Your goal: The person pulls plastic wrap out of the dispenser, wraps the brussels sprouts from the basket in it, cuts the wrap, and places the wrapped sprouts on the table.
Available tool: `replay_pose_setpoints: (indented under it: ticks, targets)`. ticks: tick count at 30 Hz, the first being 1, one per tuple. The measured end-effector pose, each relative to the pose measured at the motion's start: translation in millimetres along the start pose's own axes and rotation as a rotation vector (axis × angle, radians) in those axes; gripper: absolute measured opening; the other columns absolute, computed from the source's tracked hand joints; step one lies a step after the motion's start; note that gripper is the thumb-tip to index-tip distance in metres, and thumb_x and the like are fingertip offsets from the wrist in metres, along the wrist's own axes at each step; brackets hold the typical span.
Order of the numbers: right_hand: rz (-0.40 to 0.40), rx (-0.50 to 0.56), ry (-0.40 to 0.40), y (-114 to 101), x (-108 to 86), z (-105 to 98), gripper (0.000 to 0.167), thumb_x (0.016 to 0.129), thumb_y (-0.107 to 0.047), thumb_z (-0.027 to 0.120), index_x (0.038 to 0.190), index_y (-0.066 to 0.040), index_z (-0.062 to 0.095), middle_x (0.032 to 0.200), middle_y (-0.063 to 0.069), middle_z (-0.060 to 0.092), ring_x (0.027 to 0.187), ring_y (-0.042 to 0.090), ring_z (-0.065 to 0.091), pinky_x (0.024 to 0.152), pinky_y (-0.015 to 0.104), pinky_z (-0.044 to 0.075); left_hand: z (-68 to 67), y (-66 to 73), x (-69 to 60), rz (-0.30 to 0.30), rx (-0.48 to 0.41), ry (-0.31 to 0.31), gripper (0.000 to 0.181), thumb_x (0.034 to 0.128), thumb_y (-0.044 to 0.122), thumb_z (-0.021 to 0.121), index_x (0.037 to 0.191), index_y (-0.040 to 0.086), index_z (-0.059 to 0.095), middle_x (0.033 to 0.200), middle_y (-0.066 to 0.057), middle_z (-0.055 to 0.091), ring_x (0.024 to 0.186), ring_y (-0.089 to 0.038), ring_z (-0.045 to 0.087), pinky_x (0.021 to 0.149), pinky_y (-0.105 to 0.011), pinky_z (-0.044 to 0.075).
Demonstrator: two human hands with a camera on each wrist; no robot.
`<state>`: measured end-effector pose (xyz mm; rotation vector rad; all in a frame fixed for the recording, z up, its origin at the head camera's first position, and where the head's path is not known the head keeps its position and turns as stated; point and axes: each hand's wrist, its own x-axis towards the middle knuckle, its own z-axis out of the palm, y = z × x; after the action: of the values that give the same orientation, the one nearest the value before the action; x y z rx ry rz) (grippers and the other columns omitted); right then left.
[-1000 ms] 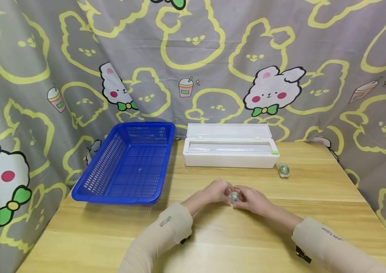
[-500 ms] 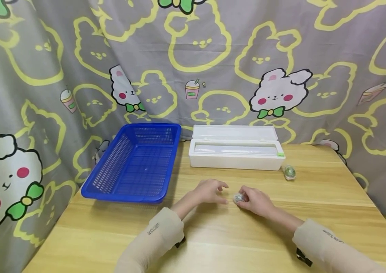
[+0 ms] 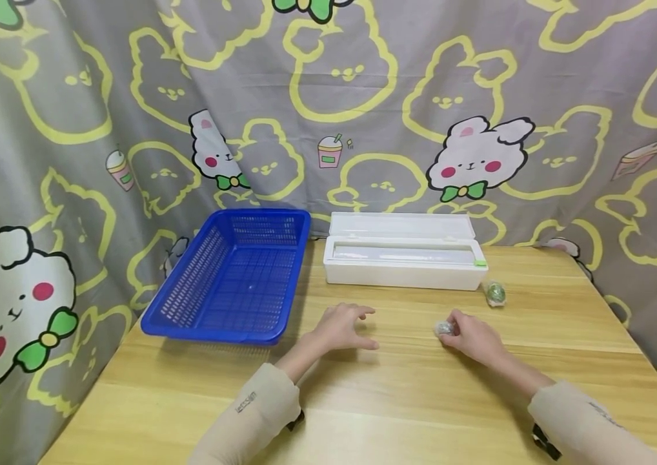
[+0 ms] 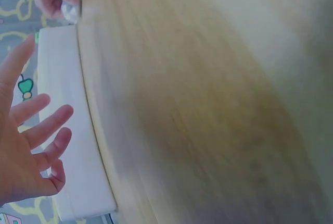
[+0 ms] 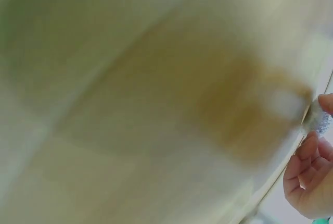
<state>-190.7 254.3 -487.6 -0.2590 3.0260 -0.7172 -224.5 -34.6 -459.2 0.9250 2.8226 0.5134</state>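
My right hand (image 3: 476, 337) pinches a small round greyish thing wrapped in clear film (image 3: 444, 329), just above or on the table; I cannot tell which. In the right wrist view the wrapped thing (image 5: 318, 120) shows between thumb and fingers at the right edge. My left hand (image 3: 340, 327) is to the left of it, fingers spread and holding nothing; the left wrist view shows the same hand (image 4: 31, 140) with its fingers apart. A second film-wrapped round thing, green inside (image 3: 495, 294), lies beyond my right hand.
A white cling film dispenser (image 3: 404, 276) with its lid raised stands at the back of the wooden table (image 3: 386, 400). The blue slotted plastic basket (image 3: 221, 334) is at the left. A patterned curtain (image 3: 363, 97) hangs behind.
Both hands were together at the wrapped thing. The left let go and drew back to the left, while the right carried it to the right, nearer the green one. The head view shifted slightly.
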Motion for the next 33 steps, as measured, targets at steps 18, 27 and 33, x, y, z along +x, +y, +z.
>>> replay_pose_setpoints:
  ticks: [18, 27, 33]
  targets:
    - [0.353, -0.050, 0.051, 66.8, -24.1, -42.0, 0.035, 0.079, -0.041, 0.060, 0.073, -0.007, 0.052, 0.066, 0.007, 0.051, 0.060, 0.022, 0.047, 0.047, 0.035, 0.034, 7.0, -1.3, -7.9, 0.000, -0.042, -0.009, 0.072, 0.0664, 0.053, 0.073, 0.126, 0.017, 0.054, 0.112, 0.000, 0.064, 0.105, -0.023, 0.056, 0.084, -0.044, 0.043]
    - [0.404, -0.056, 0.073, 69.2, -15.9, -44.1, 0.043, 0.078, -0.048, 0.058, 0.059, -0.013, 0.041, 0.058, 0.004, 0.042, 0.057, 0.021, 0.040, 0.046, 0.035, 0.031, 8.1, -0.3, -7.4, 0.013, -0.037, -0.001, 0.072, 0.0663, 0.054, 0.073, 0.126, 0.018, 0.054, 0.111, 0.000, 0.065, 0.103, -0.023, 0.056, 0.082, -0.042, 0.043]
    - [0.386, -0.058, 0.061, 63.6, -10.3, -41.8, 0.050, 0.077, -0.056, 0.059, 0.062, -0.011, 0.043, 0.060, 0.006, 0.044, 0.058, 0.021, 0.042, 0.047, 0.035, 0.032, 8.0, 0.1, -7.3, 0.009, -0.033, -0.005, 0.071, 0.0678, 0.054, 0.072, 0.126, 0.018, 0.053, 0.112, -0.001, 0.064, 0.103, -0.024, 0.056, 0.081, -0.042, 0.043]
